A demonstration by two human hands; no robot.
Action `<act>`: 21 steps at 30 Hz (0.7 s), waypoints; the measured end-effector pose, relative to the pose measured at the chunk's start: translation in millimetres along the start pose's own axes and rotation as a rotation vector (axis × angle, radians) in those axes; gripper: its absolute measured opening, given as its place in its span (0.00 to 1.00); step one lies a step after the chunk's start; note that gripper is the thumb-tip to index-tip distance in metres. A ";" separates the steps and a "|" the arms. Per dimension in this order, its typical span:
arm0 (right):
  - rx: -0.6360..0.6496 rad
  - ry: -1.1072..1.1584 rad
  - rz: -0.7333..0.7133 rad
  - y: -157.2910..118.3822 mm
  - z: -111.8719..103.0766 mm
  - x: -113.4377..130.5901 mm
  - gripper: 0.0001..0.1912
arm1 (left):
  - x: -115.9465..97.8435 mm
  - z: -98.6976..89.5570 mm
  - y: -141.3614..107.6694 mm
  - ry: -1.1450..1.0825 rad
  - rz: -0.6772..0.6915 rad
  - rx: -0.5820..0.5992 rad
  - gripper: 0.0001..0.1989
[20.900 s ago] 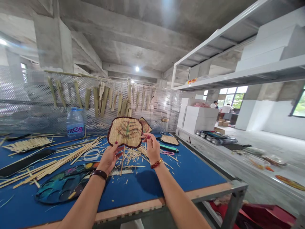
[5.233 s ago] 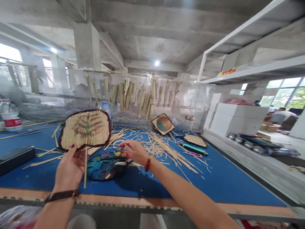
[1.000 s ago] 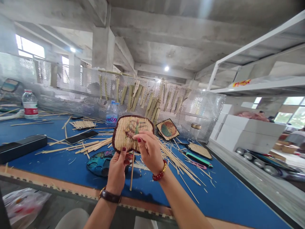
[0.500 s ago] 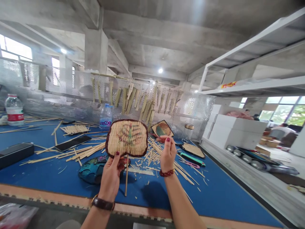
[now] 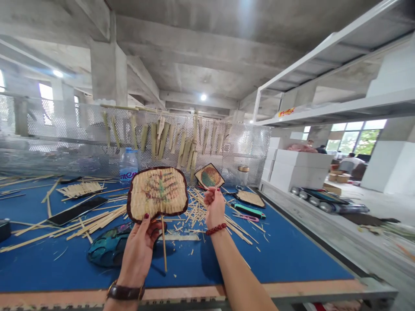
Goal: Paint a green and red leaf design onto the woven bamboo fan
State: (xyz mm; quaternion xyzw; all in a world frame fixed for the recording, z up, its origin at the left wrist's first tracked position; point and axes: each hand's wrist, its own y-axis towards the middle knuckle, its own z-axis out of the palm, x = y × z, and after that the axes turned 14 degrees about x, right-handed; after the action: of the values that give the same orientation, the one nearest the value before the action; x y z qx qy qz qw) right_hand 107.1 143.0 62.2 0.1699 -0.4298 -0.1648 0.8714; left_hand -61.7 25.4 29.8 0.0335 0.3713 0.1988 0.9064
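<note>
the left hand (image 5: 138, 248) grasps the lower edge of a lobed, straw-coloured woven fan (image 5: 157, 194), thumb in front; the right hand (image 5: 215, 211) has its fingers bent close together before a diamond-shaped woven panel (image 5: 210, 176), and i cannot tell whether they pinch anything; the fan stands upright above the smooth blue tabletop (image 5: 292, 259), its thin wooden handle (image 5: 164, 250) pointing down; behind the left hand lies a glossy, blue-stained paint palette (image 5: 105, 248) with rounded wells; pale, splintery bamboo strips (image 5: 100, 222) lie scattered around; at the back stands a clear plastic bottle (image 5: 129, 164) with purple lettering, before a perforated metal screen (image 5: 248, 149) hung with dry greenish slats (image 5: 153, 140); to the right are smooth white boxes (image 5: 301, 170) and a white metal shelf (image 5: 327, 103); overhead is a rough grey concrete ceiling (image 5: 194, 47); the fan's ribbed face bears leaf-like red and green marks, edged in dark brown.
</note>
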 end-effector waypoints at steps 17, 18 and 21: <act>-0.032 -0.706 -0.316 15.5 -27.0 -13.1 0.17 | 42.3 64.3 96.9 -0.045 -0.167 0.224 0.05; -0.038 -0.735 -0.326 14.7 -26.6 -10.9 0.18 | 44.9 61.5 97.6 -0.051 -0.191 0.222 0.06; -0.048 -0.762 -0.385 12.7 -24.9 -4.4 0.19 | 46.5 48.5 95.4 -0.059 -0.227 0.198 0.06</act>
State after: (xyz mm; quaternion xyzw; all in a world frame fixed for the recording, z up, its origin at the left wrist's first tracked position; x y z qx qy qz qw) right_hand 126.4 160.0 50.4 0.1537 -0.6775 -0.3855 0.6072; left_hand -30.4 135.2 54.0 0.0861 0.3638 0.0565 0.9258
